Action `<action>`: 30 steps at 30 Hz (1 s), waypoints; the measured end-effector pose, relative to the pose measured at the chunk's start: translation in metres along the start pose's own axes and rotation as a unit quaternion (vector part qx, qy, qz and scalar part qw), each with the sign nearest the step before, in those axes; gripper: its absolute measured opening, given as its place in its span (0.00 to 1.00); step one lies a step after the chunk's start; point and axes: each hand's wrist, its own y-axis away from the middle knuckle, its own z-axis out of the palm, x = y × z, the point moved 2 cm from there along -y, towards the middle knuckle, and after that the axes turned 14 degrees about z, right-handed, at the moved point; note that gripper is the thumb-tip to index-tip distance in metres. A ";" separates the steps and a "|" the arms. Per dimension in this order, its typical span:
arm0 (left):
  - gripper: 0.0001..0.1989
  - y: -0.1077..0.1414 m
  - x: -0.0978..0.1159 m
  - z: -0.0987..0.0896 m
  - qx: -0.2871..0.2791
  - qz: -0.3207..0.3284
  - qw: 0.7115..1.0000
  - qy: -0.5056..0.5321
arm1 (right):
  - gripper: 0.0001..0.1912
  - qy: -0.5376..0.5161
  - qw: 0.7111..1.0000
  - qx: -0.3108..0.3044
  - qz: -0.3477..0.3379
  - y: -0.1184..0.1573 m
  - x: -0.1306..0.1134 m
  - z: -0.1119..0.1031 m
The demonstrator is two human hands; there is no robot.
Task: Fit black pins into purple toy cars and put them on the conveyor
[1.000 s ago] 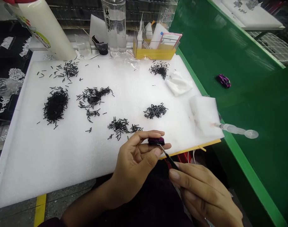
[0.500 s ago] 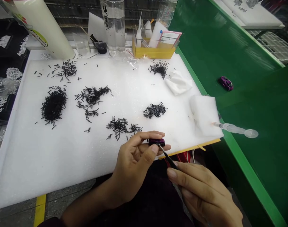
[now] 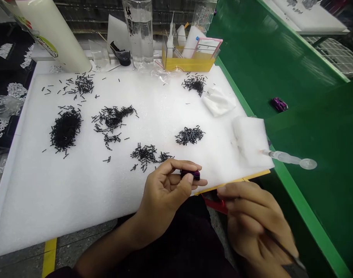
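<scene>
My left hand (image 3: 164, 197) is closed in a pinch on a small dark purple toy car (image 3: 196, 175), held just above the near edge of the foam sheet; the fingers cover part of it. To the right and a little lower, my right hand (image 3: 254, 220) is apart from the car and partly blurred. Black tweezers (image 3: 280, 246) are tucked in its curled fingers, pointing down to the right. Nearest to the car on the foam lie piles of tiny black strips (image 3: 145, 154) and short dark pieces (image 3: 190, 135).
More black piles (image 3: 66, 129) spread over the white foam sheet (image 3: 77, 193). A foam block (image 3: 251, 141) with a syringe-like applicator (image 3: 289, 157) sits at right. Another purple car (image 3: 279, 104) lies on the green belt (image 3: 309, 127). A bottle (image 3: 57, 38) and yellow-based box (image 3: 189, 63) stand behind.
My right hand has drawn away from the car to the right, and the tweezers have swung round in it. The car on the belt has shifted slightly right. My left hand is nearly still.
</scene>
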 end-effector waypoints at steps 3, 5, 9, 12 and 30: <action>0.03 -0.001 0.001 0.001 -0.011 -0.004 1.000 0.003 | 0.14 0.051 0.997 0.011 -0.060 -0.016 -0.007 0.015; 0.03 -0.001 0.002 0.002 -0.014 -0.001 1.000 0.002 | 0.21 0.050 0.996 0.003 -0.074 -0.020 -0.006 0.020; 0.05 -0.001 0.003 0.001 -0.028 0.005 0.999 -0.026 | 0.27 0.041 0.994 -0.002 -0.099 -0.018 0.003 0.022; 0.09 -0.001 0.001 0.000 -0.046 -0.003 0.998 -0.032 | 0.26 0.041 0.994 -0.008 -0.099 -0.022 0.005 0.021; 0.08 -0.001 0.021 0.012 -0.134 0.081 0.961 -0.227 | 0.24 -0.034 0.999 -0.015 0.012 -0.031 -0.011 0.001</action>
